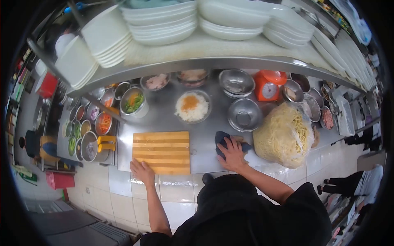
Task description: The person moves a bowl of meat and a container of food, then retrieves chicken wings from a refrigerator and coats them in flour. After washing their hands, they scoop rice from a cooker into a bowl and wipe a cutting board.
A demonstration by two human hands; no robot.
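Note:
My left hand (143,172) rests at the lower left corner of a striped wooden cutting board (161,153), fingers stretched out at its edge. To the right, my right hand (232,154) lies with spread fingers on top of a bunched dark blue cloth (221,139) on the steel counter (205,149). A large clear plastic bag of yellow noodles (282,135) sits just right of the cloth. Beyond the board stands a bowl of white rice (197,110) with a heap of orange-brown powder on it.
Metal bowls (245,115) and an orange kitchen scale (269,87) stand behind the cloth. Several containers of cut vegetables (104,123) fill the left side. A shelf (197,61) stacked with white plates (162,24) overhangs the counter. A person (361,182) is at far right.

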